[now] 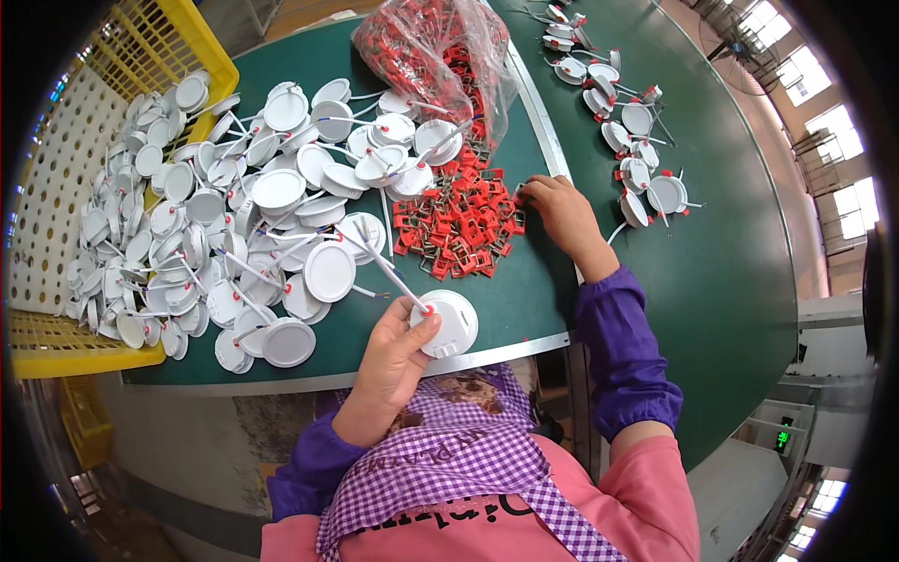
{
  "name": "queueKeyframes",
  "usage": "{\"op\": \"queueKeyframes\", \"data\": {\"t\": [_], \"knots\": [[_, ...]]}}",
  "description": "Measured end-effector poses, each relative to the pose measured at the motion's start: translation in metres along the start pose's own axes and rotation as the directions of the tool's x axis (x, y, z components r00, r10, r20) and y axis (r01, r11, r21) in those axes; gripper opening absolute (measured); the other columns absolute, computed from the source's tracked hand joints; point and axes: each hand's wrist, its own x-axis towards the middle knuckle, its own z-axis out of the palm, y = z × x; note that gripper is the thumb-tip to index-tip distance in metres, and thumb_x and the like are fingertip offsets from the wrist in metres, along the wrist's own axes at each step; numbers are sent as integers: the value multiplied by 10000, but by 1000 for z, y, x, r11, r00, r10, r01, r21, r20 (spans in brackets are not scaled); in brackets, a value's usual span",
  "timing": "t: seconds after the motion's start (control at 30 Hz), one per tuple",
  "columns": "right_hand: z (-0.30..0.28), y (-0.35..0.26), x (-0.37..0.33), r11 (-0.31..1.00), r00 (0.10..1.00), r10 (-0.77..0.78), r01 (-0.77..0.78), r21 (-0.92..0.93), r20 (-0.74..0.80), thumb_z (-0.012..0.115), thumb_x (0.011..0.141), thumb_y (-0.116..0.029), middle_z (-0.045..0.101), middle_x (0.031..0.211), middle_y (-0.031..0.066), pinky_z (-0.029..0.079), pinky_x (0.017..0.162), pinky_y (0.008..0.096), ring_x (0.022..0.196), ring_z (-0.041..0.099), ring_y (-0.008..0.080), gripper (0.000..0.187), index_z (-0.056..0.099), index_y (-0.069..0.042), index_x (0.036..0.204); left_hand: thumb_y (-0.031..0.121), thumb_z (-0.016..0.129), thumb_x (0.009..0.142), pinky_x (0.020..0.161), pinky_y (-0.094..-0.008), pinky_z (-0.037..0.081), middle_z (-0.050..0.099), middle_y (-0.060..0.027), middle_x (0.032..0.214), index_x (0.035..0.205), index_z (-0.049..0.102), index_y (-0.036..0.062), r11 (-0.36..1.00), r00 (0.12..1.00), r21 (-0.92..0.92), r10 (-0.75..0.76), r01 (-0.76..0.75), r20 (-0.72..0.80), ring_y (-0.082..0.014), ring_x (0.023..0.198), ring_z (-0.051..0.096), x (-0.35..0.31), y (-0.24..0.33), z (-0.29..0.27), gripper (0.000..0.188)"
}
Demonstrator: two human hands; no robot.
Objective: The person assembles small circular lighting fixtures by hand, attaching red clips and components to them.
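Between the thumb and fingers of my left hand (389, 361) is a round white downlight (453, 330), held at the table's front edge. Its white cable (382, 262) sticks up from a red spot beside my thumb and points to the far left. My right hand (562, 217) is at the right border of a pile of red plastic clips (459, 225) with metal wire springs. Its fingertips are pinched together over something small that I cannot make out. Left of the clips lies a big heap of similar white downlights (279, 189) with cables.
A yellow plastic crate (211, 42) lies at the left, with downlights spilling out of it. Behind the clips, a clear plastic bag (407, 47) holds more red clips. Beyond a metal rail (538, 103), a green belt (712, 290) carries a row of downlights (637, 175) fitted with red clips.
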Motion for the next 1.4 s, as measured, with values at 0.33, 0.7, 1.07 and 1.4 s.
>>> {"op": "queueKeyframes", "data": {"t": [0.33,0.7,1.07,1.4], "knots": [[4,-27,-30,911,905,375,-319,263,-202,539,931,-112,636,831,192,512,666,400,707,636,349,122,528,7,957,134,568,939,892,-442,517,557,-124,1237,1275,447,56,998,999,50,49,-49,-3,-253,1120,579,4,1,3,366],[-14,-134,-59,376,875,470,-321,869,119,621,878,-33,658,814,59,498,634,254,721,640,117,139,603,32,999,48,567,928,906,-389,512,574,-118,1191,1279,419,13,968,979,186,185,-166,-88,-213,1074,596,11,-7,16,382],[-19,-171,-65,833,962,231,-116,542,-148,674,807,-5,635,819,138,500,587,360,684,637,302,168,609,-20,960,32,605,914,897,-275,478,591,-91,1122,1236,478,-37,815,890,393,454,-427,24,-128,1021,577,9,-16,10,354],[-14,-172,-67,843,957,229,-105,527,-176,685,784,8,638,800,123,493,565,357,669,633,290,160,609,-25,920,-3,605,900,862,-254,475,601,-64,1104,1208,520,-13,709,865,525,488,-470,115,-108,989,581,10,-16,3,319]]}}
